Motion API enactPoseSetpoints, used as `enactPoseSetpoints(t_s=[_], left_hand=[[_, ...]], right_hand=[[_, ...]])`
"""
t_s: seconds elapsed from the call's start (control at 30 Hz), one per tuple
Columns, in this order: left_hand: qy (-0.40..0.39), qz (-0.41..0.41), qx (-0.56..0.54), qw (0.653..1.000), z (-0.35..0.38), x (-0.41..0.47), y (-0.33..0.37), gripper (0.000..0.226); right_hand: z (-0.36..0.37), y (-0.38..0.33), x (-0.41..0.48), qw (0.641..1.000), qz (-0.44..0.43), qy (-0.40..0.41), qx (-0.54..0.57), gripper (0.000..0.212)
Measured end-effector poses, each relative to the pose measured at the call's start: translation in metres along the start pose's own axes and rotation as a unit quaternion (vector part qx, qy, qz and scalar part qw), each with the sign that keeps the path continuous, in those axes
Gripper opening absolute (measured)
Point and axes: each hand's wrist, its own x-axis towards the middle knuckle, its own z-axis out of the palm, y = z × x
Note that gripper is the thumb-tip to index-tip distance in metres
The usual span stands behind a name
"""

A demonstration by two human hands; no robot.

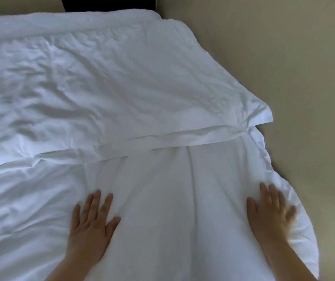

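**Palms down, fingers straight: L hand + R hand flat on white bed cover, nothing gripped**

Obs., head view, 1 frame.

1. White bed cover: fills lower half of view, spread over the bed. Long creases run from near edge up toward the pillow, between the 2 hands. Rounded edge falls off at R side of bed. Far end tucked under the pillow's near edge.
2. White pillow: lies across the bed in the upper half, on top of the cover. Case wrinkled; flat flange corner sticks out past bed edge at R.
3. Beige surface: R of bed, plain. Wall or floor, cannot tell.
4. Dark panel: top edge of view, behind the pillow; only a strip visible.
5. L hand: rests on cover, L of centre, fingers spread and pointing toward the pillow. Sharp in frame.
6. R hand: rests on cover near its R edge, well apart from L hand. Fingers extended, not curled round cloth. Outline blurred, esp. outer fingers, so fingertip contact unclear.

Both forearms bare, entering from bottom edge.
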Motion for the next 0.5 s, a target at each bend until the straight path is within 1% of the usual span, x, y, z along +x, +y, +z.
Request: enactPoseSetpoints(t_s=[0.07, 0.17, 0.23, 0.27, 0.3, 0.33, 0.4, 0.43, 0.5], left_hand=[[0.017, 0.015, -0.034, 0.999, 0.002, -0.018, 0.001, 0.054], [0.017, 0.073, -0.072, 0.995, 0.003, -0.066, -0.007, 0.057], [-0.009, 0.108, -0.081, 0.991, 0.002, -0.107, -0.016, 0.063], [-0.02, 0.121, -0.077, 0.989, 0.001, -0.127, -0.02, 0.068], [-0.035, 0.132, -0.069, 0.988, 0.001, -0.144, -0.023, 0.075], [-0.044, 0.141, -0.056, 0.988, 0.001, -0.159, -0.026, 0.081], [-0.063, 0.149, -0.035, 0.986, 0.004, -0.179, -0.032, 0.087], [-0.06, 0.156, -0.025, 0.986, 0.006, -0.184, -0.033, 0.087], [-0.025, 0.165, -0.019, 0.986, 0.011, -0.187, -0.036, 0.077]], right_hand=[[0.004, 0.02, -0.037, 0.997, 0.062, 0.001, 0.035, 0.058], [0.012, 0.038, -0.095, 0.977, 0.145, 0.036, 0.152, 0.066], [0.019, 0.043, -0.129, 0.962, 0.145, 0.06, 0.224, 0.066], [0.023, 0.044, -0.143, 0.948, 0.15, 0.062, 0.272, 0.064], [0.026, 0.044, -0.154, 0.925, 0.168, 0.061, 0.335, 0.063], [0.03, 0.044, -0.164, 0.893, 0.192, 0.056, 0.404, 0.063], [0.037, 0.042, -0.178, 0.805, 0.261, 0.036, 0.531, 0.064], [0.042, 0.043, -0.183, 0.759, 0.297, 0.016, 0.578, 0.062], [0.051, 0.046, -0.193, 0.671, 0.339, -0.019, 0.659, 0.053]])
